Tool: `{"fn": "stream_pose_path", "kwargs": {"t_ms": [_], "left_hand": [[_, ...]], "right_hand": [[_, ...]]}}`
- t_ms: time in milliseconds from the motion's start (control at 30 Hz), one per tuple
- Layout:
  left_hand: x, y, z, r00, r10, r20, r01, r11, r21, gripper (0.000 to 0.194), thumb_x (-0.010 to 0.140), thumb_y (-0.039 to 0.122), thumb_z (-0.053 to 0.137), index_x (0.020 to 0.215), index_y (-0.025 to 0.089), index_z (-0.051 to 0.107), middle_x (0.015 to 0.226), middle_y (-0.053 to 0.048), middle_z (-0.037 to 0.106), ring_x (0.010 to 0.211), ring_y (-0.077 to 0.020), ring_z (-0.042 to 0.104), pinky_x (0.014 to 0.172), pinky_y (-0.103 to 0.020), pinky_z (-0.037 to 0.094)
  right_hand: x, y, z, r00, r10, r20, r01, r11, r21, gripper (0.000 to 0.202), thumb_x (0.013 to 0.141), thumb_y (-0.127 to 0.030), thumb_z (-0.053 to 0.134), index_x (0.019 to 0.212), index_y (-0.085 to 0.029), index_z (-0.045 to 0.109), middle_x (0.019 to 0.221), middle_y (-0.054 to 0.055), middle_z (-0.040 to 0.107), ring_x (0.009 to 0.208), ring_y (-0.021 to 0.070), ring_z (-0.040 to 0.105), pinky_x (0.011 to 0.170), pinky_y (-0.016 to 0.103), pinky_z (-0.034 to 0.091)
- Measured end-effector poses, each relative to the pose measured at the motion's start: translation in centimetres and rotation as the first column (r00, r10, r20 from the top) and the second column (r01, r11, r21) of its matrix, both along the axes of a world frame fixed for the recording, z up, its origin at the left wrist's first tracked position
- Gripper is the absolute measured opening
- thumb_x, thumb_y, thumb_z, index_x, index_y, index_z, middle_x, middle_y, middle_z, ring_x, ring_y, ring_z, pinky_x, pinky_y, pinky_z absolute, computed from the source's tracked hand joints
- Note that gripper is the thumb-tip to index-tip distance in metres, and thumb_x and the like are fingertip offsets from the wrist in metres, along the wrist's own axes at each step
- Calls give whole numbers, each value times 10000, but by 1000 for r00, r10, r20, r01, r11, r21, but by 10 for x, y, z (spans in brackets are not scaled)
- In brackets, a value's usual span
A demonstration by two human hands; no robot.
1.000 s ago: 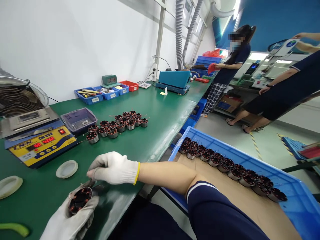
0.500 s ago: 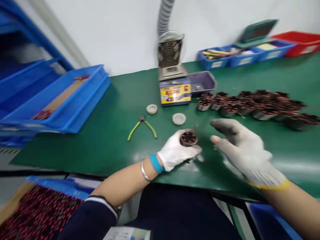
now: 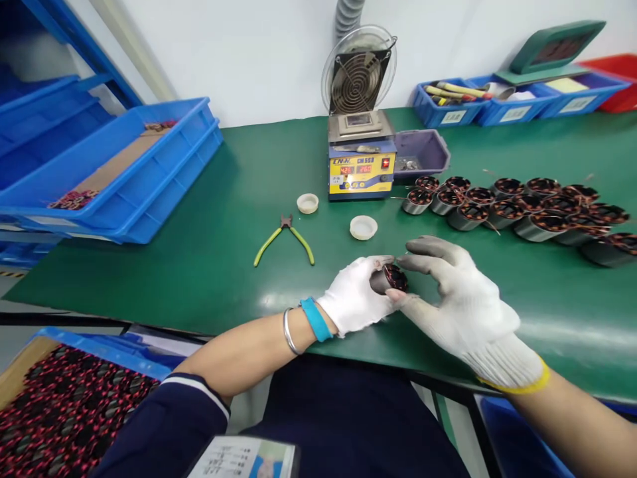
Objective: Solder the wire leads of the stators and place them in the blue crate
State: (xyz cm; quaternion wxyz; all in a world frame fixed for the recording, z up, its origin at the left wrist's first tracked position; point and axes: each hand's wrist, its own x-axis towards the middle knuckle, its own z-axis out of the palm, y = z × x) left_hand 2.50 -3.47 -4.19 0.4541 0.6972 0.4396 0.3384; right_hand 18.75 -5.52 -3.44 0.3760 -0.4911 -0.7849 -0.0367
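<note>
My left hand (image 3: 355, 295), in a white glove, is wrapped round a motor stator (image 3: 382, 280), a metal cylinder with dark red copper windings at its end. The stator is tilted so that its wound end faces right. My right hand (image 3: 458, 302), gloved with a bare thumb tip, has its thumb and fingertips at that wound end; whether they pinch a wire there is too small to tell. Just beyond the hands lie a small white dish (image 3: 363, 228) and a second white dish (image 3: 307, 203). Green-handled cutters (image 3: 285, 239) rest with handles spread, left of my left hand.
A solder pot (image 3: 361, 176) with a fan stands at the back beside a purple bin (image 3: 423, 149). Several stators (image 3: 540, 227) stand at right. Blue bins (image 3: 440, 116) line the wall. A blue crate (image 3: 169, 176) sits left; another crate (image 3: 50, 342) of wound parts is below.
My right hand has moved left, from apart to the end of the stator. The stator has gone from facing up to tilting right in my left hand. The view has shifted slightly.
</note>
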Motion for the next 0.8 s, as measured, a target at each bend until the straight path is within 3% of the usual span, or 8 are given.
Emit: {"fn": "stream_pose_path", "kwargs": {"t_ms": [133,267,367,467,667,800], "left_hand": [[-1,-3,6,988,-33,-150,50,993,105,373,665,237,703,1025,147,667,965,-96,676,943,-273,641,879,-400,533],[-1,-3,3,994,18,-112,-16,1000,16,463,648,306,747,1074,157,645,1061,-105,677,990,-268,638,902,-393,519],[0,-2,4,992,114,-52,-118,989,-93,552,605,353,801,1095,173,622,1102,-89,682,1012,-248,643,926,-372,505],[0,-2,10,985,153,-81,-163,979,-126,565,556,419,839,1027,192,626,1054,-74,690,971,-245,653,873,-365,519],[-3,-2,14,974,188,-131,-205,969,-135,533,552,395,840,982,192,599,1032,-72,680,947,-240,649,833,-358,518],[-3,3,10,974,171,-147,-186,977,-101,523,563,404,818,987,193,595,1025,-75,678,948,-249,642,844,-377,515]], "right_hand": [[-8,-1,1,1000,1,3,-1,999,39,150,798,-345,648,863,-211,664,1055,79,671,1096,300,616,896,484,540],[-6,-3,8,987,149,-67,-142,985,102,22,792,-195,627,794,-216,620,904,40,684,1035,252,647,988,502,497],[-1,-4,8,973,81,-216,-61,994,95,59,795,-176,630,774,-214,590,871,38,677,1011,233,659,939,454,527],[3,-4,7,952,1,-305,-8,1000,-22,81,829,-228,606,754,-206,585,896,58,682,985,228,671,829,392,559],[4,-2,7,980,36,-195,-68,985,-160,109,821,-286,613,895,-211,642,1010,65,689,1026,213,660,828,349,565],[3,4,11,986,80,-144,-91,993,-71,77,853,-252,589,814,-214,644,943,55,684,947,202,660,850,371,551]]}}
